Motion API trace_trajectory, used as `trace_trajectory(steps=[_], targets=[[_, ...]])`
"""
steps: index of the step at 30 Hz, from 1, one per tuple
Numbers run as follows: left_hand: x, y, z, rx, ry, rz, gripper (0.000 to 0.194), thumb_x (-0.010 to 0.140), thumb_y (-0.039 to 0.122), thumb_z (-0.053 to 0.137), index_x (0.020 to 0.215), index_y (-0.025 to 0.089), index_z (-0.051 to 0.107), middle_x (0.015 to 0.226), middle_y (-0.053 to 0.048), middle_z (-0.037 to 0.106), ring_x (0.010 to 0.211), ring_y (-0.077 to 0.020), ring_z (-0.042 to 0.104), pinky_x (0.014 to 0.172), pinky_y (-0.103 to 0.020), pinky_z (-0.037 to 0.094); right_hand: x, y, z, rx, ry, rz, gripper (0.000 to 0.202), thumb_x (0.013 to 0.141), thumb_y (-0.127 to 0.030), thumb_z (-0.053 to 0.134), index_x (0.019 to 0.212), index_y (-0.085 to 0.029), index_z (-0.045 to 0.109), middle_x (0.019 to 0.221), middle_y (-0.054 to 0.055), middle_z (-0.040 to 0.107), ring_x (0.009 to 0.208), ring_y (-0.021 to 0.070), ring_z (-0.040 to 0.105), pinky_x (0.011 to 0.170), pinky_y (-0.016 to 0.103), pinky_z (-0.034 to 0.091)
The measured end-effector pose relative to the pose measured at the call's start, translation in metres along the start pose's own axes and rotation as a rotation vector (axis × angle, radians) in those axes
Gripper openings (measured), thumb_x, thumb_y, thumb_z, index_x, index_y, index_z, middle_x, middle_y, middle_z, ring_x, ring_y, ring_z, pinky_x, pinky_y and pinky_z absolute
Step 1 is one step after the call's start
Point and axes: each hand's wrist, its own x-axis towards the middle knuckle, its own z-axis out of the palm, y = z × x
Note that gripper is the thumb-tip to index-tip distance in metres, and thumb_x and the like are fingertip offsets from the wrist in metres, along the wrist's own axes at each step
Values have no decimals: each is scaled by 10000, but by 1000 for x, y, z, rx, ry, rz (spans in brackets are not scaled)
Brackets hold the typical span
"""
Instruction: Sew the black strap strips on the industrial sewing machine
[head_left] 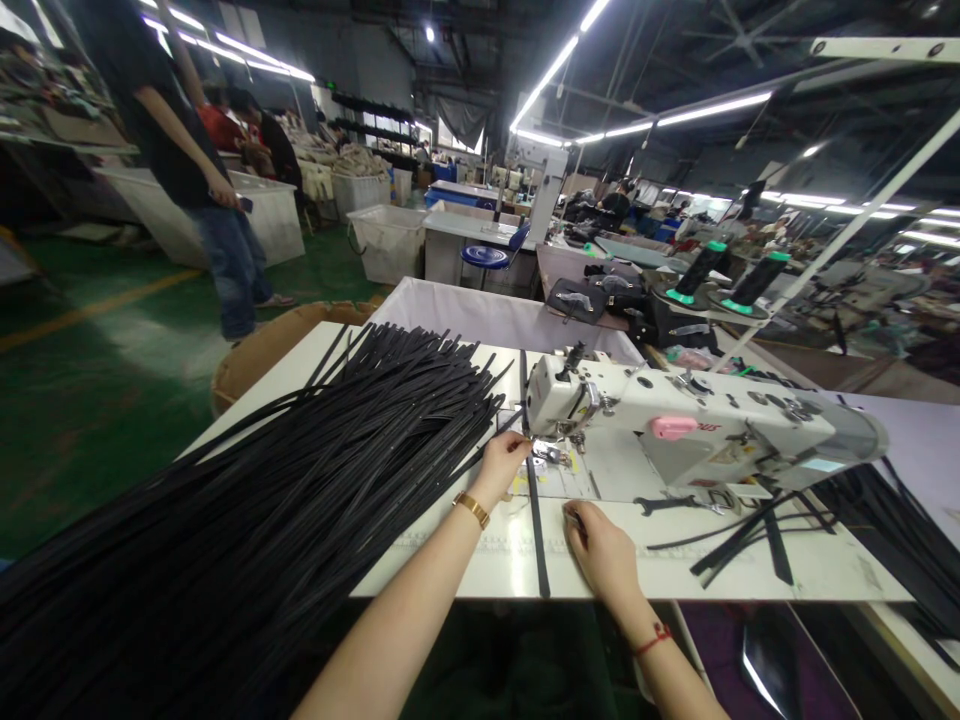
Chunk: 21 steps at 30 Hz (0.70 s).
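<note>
A long narrow black strip [535,530] lies front to back on the white sewing machine's [675,410] bed, passing just left of the presser foot [551,453]. My left hand [504,465], gold watch at the wrist, pinches at the strip's left edge close to the needle area. To the right of the strip, my right hand [604,550] rests over the table front with fingers curled. Something small and dark shows at its fingertips, too hidden to name. A large pile of black strips [300,480] covers the table on the left.
On the right lie a wrench [664,505], loose black strips [750,540] and another strip bundle [900,540]. Two black thread cones [697,272] stand behind the machine. Beyond the table are a pale-lined bin [480,312] and a brown round container [247,365]. A person [195,170] stands at left.
</note>
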Motion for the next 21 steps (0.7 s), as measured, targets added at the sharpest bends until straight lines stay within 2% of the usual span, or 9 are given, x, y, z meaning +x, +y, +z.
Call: trace_trajectory(steps=[10, 14, 17, 21], targets=[[1, 5, 2, 23, 12, 2, 147, 746, 274, 603, 740, 152, 687, 751, -47, 693, 744, -204, 610, 703, -291, 439, -2, 0, 1, 14, 13, 9, 232, 898, -252, 451, 1068, -256, 609, 1084, 24, 722, 878, 242, 696, 707, 324, 494], [2, 4, 4, 37, 3, -12, 157, 750, 286, 611, 735, 150, 688, 753, -49, 697, 737, -208, 617, 695, -294, 444, 2, 5, 1, 216, 32, 27, 251, 901, -302, 462, 1054, -237, 649, 1065, 60, 730, 921, 267, 680, 777, 363, 498], [3, 2, 6, 46, -5, -27, 176, 758, 307, 617, 724, 149, 687, 735, -47, 694, 714, -207, 614, 678, -297, 444, 23, 11, 0, 450, 105, 31, 295, 913, -329, 446, 1050, -204, 676, 1051, 94, 729, 961, 256, 660, 853, 377, 491], [6, 0, 7, 55, -2, -36, 209, 766, 337, 618, 719, 144, 686, 721, -51, 691, 697, -208, 611, 653, -296, 437, 70, 13, 7, 537, 197, -7, 343, 914, -353, 434, 1067, -162, 674, 1013, 121, 706, 942, 241, 634, 861, 384, 484]])
